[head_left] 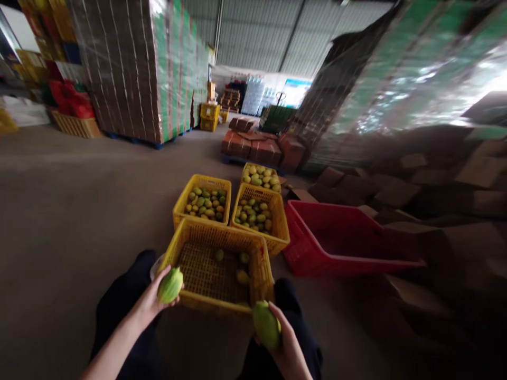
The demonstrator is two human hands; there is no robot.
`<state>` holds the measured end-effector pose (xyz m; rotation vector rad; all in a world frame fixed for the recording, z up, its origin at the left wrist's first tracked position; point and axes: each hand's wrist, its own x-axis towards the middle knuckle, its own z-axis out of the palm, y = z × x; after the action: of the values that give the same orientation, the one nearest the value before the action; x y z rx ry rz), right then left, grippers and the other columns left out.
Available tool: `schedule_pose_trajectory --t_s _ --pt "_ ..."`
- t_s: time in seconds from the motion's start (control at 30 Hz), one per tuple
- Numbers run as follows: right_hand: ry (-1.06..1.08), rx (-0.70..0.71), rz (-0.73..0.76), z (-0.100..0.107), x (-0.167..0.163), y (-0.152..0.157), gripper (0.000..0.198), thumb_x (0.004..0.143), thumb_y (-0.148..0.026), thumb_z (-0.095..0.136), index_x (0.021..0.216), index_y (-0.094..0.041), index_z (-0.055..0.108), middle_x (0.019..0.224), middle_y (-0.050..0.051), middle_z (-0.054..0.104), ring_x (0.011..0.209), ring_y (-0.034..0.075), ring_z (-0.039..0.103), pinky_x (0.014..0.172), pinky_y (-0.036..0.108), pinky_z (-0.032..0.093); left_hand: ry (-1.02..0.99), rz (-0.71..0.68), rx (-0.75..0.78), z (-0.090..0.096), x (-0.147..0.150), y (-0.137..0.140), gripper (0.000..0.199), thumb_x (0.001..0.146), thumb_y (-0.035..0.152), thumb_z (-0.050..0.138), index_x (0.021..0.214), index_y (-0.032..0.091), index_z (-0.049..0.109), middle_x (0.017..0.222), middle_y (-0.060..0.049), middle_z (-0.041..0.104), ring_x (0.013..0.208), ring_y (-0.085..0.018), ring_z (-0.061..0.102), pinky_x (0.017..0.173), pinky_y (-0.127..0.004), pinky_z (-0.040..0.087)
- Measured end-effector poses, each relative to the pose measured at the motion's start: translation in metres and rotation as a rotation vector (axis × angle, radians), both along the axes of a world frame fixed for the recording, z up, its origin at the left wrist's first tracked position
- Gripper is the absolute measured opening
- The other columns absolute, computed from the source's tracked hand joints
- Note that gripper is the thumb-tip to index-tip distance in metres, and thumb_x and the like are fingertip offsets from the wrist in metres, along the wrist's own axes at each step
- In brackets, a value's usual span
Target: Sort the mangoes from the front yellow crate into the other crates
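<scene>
My left hand [152, 298] is closed around a light green mango [170, 285] at the near left corner of a yellow plastic crate [219, 301]. A darker green mango [266, 324] sits in the grip of my right hand [285, 343], just outside the crate's near right corner. Inside that crate, a few fruits lie on the slatted floor, among them a yellowish mango [242, 277] toward the right side. Both held fruits are oval; fingers partly cover them.
Beyond stand three yellow crates full of mangoes, one at left [180, 206], one at right [283, 227], one behind [278, 182]. A red bin [303, 248] is at right, beside loose cardboard [380, 190]. Wrapped pallet stacks [127, 68] rise farther off.
</scene>
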<state>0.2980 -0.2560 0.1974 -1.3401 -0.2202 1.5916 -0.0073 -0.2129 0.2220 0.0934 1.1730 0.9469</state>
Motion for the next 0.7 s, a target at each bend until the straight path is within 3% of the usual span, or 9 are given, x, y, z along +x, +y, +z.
schedule_pose_trajectory --t_s 0.13,0.33,0.7 --pt "0.085 -0.003 -0.013 0.011 -0.017 -0.005 0.026 0.061 -0.038 0.076 0.072 -0.016 0.069 0.061 0.006 0.069 0.050 0.021 0.065 0.039 0.028 0.047 -0.079 0.026 0.031 -0.001 0.002 -0.006 0.034 0.099 0.030 0.038 0.087 0.009 0.061 0.065 -0.010 0.069 0.040 -0.016 0.061 0.037 -0.023 0.046" --pt "0.159 0.051 0.103 0.004 -0.046 -0.002 0.019 0.068 -0.037 0.069 0.071 -0.019 0.065 0.062 0.006 0.068 0.061 0.025 0.069 0.040 0.028 0.048 -0.134 -0.040 0.037 -0.017 0.022 -0.009 0.037 0.098 0.034 0.038 0.086 0.009 0.063 0.065 -0.009 0.069 0.042 -0.015 0.062 0.037 -0.023 0.048" --pt "0.131 0.076 0.167 0.000 -0.067 0.031 0.019 0.068 -0.036 0.068 0.073 -0.019 0.063 0.060 0.001 0.067 0.047 0.018 0.062 0.037 0.027 0.048 -0.043 -0.009 0.000 -0.020 0.049 0.008 0.029 0.094 0.034 0.045 0.097 0.011 0.063 0.062 -0.004 0.066 0.045 -0.017 0.064 0.040 -0.025 0.052"
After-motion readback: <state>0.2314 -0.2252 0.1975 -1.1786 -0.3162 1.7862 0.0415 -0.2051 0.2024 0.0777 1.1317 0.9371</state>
